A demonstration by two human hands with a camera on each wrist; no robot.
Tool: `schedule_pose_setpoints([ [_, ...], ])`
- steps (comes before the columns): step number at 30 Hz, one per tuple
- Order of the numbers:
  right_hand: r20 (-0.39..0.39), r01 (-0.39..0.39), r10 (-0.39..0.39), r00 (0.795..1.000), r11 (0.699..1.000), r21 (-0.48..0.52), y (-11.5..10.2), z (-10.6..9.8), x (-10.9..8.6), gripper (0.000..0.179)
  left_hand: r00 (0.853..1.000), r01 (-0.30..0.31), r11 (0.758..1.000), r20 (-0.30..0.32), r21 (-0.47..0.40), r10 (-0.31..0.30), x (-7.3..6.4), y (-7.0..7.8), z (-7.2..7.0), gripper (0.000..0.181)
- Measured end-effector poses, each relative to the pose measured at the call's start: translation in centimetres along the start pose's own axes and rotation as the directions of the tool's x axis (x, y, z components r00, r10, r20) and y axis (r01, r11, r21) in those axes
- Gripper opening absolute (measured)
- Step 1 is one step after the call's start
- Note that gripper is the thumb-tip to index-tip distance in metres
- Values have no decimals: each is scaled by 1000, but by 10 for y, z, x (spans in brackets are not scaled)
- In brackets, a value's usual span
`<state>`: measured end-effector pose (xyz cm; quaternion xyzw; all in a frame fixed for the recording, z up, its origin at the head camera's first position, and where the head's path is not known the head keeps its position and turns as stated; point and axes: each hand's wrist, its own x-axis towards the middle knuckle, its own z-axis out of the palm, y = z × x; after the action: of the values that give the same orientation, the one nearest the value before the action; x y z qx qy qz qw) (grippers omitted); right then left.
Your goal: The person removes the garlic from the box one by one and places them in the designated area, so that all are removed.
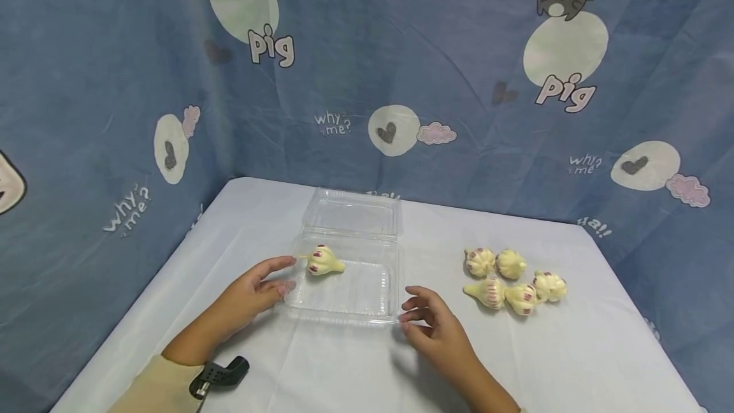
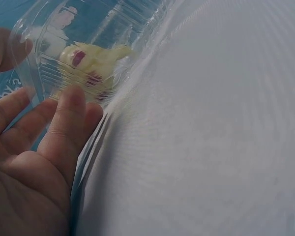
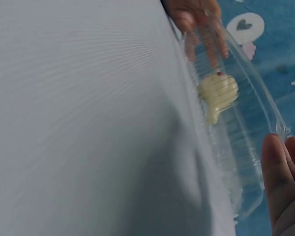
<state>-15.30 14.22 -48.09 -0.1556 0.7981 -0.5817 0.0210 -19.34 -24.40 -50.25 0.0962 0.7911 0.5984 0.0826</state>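
A clear plastic clamshell box [image 1: 344, 295] lies on the white table with its lid folded back. Inside its base, at the upper left, rests one pale yellow garlic bulb [image 1: 323, 261] with purple marks. My left hand [image 1: 252, 289] is at the box's left side, fingers extended and the fingertips against the wall. The left wrist view has the bulb [image 2: 91, 69] behind the ribbed plastic, near those fingers. At the front right corner is my right hand [image 1: 432, 327], its fingers loosely bent. In the right wrist view its fingertips [image 3: 273, 147] meet the rim.
Several more garlic bulbs [image 1: 520, 298] sit in a loose group on the table right of the box. The box's lid [image 1: 352, 214] lies toward the back. A blue patterned cloth [image 1: 459, 69] hangs behind the table. A black strap [image 1: 218, 375] is on the left wrist.
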Motion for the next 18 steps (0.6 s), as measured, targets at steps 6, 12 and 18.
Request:
schedule_pose_setpoints([
  [6, -98, -55, 43, 994, 990, -131, -13, 5, 5, 50, 1000, -2, 1000, 4, -7, 2, -1, 2, 1, 60],
  [12, -125, -43, 29, 992, 993, -112, -19, 3, 11, 49, 1000, 20, 1000, -6, 5, -20, -1, 1, 2, 59],
  [18, -121, -18, 13, 993, 999, -40, -24, 7, 17, 48, 1000, 19, 1000, 6, -1, -19, 0, -1, 0, 59],
])
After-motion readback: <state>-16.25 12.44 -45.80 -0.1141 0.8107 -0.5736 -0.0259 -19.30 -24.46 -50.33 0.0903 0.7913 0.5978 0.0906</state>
